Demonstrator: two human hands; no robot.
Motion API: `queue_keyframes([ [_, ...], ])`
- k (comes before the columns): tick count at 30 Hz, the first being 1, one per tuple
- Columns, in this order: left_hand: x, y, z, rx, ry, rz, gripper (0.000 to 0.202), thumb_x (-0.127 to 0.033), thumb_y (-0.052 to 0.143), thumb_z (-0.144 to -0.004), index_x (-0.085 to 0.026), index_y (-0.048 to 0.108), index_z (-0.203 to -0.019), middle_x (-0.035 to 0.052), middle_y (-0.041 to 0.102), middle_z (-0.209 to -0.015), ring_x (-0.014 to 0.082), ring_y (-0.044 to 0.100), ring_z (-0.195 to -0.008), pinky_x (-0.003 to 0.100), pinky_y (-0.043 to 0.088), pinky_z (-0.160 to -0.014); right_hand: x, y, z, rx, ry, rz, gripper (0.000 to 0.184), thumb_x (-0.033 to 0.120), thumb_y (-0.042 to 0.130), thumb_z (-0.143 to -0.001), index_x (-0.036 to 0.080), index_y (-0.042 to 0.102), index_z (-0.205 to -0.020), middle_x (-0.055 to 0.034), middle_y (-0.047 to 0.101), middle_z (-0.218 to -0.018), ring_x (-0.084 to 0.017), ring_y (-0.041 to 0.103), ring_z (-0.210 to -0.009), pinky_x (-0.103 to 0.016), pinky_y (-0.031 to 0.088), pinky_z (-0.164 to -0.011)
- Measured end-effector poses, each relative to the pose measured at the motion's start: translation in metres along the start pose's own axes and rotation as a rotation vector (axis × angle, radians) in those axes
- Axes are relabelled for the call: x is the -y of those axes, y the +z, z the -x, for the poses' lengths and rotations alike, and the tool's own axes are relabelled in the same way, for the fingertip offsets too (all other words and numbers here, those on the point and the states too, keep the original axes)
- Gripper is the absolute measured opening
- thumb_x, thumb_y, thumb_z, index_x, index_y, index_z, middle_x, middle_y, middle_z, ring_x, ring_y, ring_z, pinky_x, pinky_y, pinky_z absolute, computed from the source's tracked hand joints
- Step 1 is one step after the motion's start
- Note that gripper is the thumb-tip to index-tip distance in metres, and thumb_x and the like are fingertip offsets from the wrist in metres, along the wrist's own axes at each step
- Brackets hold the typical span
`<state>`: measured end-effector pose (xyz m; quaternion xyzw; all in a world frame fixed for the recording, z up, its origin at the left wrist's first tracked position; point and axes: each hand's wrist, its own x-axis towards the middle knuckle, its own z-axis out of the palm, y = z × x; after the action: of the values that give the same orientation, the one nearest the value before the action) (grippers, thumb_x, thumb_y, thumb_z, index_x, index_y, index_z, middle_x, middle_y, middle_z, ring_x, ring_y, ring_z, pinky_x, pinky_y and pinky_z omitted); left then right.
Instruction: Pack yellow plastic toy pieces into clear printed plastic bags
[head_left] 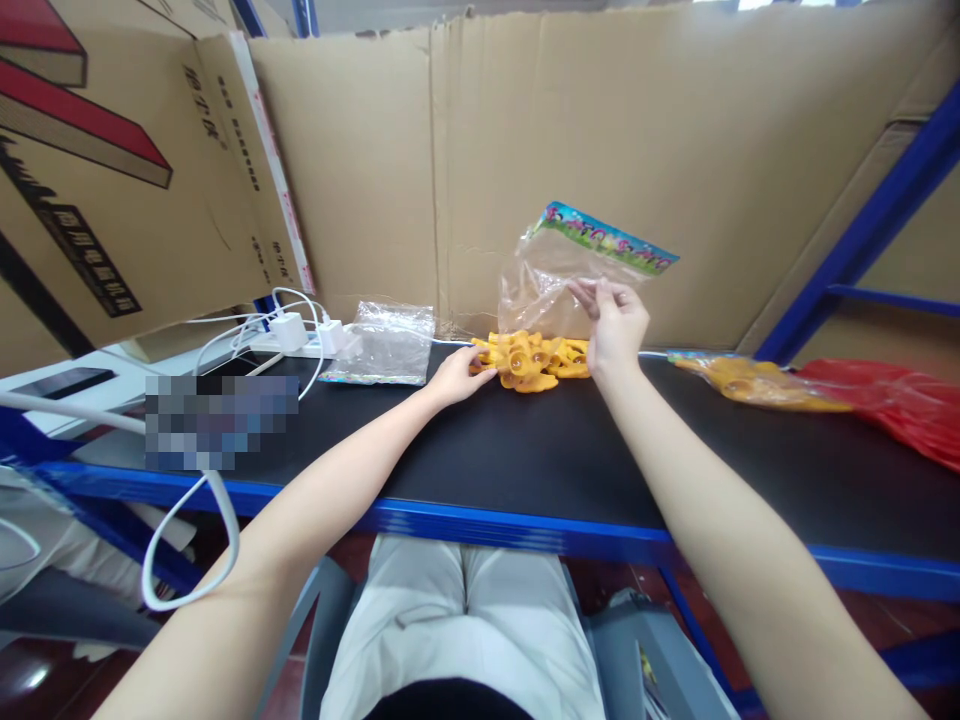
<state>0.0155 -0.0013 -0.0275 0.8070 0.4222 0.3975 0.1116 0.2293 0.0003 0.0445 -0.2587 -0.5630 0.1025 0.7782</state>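
Observation:
A pile of yellow plastic pieces (529, 360), several with round hollow ends, lies on the black tabletop in front of me. My left hand (461, 375) rests at the pile's left side, fingers curled against a yellow piece; whether it grips one is hard to see. Raised just above the pile's right side, my right hand (615, 320) pinches a clear plastic bag (544, 290) between thumb and fingers. The bag has a colourful printed header (604, 240) and hangs over the pile, looking empty.
Another clear bag (394, 345) lies flat to the left, near a white power strip (300, 335) with cables. At right are a bagged set of yellow pieces (757, 380) and a red plastic bag (892, 395). Cardboard (600, 130) walls the back; a blue frame edge (480, 525) runs in front.

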Motion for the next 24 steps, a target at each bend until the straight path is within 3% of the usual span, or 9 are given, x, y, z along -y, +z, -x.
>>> queue_keyframes([
  [8, -0.003, -0.004, 0.005, 0.073, -0.012, -0.226, 0.046, -0.047, 0.056, -0.075, -0.017, 0.058, -0.109, 0.0095, 0.055, -0.098, 0.0215, 0.058, -0.087, 0.034, 0.045, -0.082, 0.000, -0.016, -0.012, 0.033, -0.123, 0.168, 0.048, 0.058, 0.026, -0.086, 0.022, 0.053, -0.100, -0.0079, 0.059, -0.106, -0.020, 0.058, -0.104, -0.036, 0.050, -0.079],
  [15, -0.009, -0.007, 0.007, 0.123, -0.091, -0.439, 0.041, -0.047, 0.058, -0.071, -0.017, 0.061, -0.099, 0.0106, 0.053, -0.099, 0.0268, 0.056, -0.091, 0.036, 0.044, -0.078, 0.002, -0.017, -0.014, 0.062, -0.029, 0.114, 0.030, 0.042, 0.043, -0.084, 0.022, 0.052, -0.105, -0.0099, 0.054, -0.119, -0.020, 0.052, -0.112, -0.038, 0.047, -0.085],
  [19, -0.018, -0.012, 0.006, 0.073, -0.041, -0.410, 0.032, -0.031, 0.055, -0.074, -0.016, 0.056, -0.101, 0.0110, 0.054, -0.105, 0.0247, 0.056, -0.093, 0.033, 0.044, -0.077, -0.003, -0.011, -0.008, 0.168, -0.080, 0.190, 0.025, 0.032, 0.047, -0.080, 0.022, 0.057, -0.102, -0.0081, 0.056, -0.116, -0.020, 0.052, -0.109, -0.037, 0.048, -0.081],
  [21, -0.025, -0.016, 0.006, 0.091, 0.021, -0.361, 0.031, -0.026, 0.049, -0.077, -0.017, 0.053, -0.106, 0.0091, 0.058, -0.103, 0.0225, 0.057, -0.091, 0.031, 0.044, -0.076, -0.005, -0.009, -0.005, 0.195, -0.011, 0.150, 0.024, 0.024, 0.048, -0.077, 0.021, 0.059, -0.098, -0.0074, 0.058, -0.113, -0.020, 0.054, -0.105, -0.036, 0.048, -0.080],
  [24, -0.035, -0.021, 0.009, 0.228, 0.123, -0.321, 0.031, -0.037, 0.039, -0.084, -0.021, 0.054, -0.107, 0.0059, 0.062, -0.096, 0.0211, 0.058, -0.087, 0.030, 0.043, -0.075, -0.003, -0.009, -0.002, 0.185, 0.179, 0.037, 0.027, 0.015, 0.046, -0.069, 0.019, 0.062, -0.090, -0.0054, 0.062, -0.105, -0.017, 0.058, -0.095, -0.033, 0.049, -0.076],
])
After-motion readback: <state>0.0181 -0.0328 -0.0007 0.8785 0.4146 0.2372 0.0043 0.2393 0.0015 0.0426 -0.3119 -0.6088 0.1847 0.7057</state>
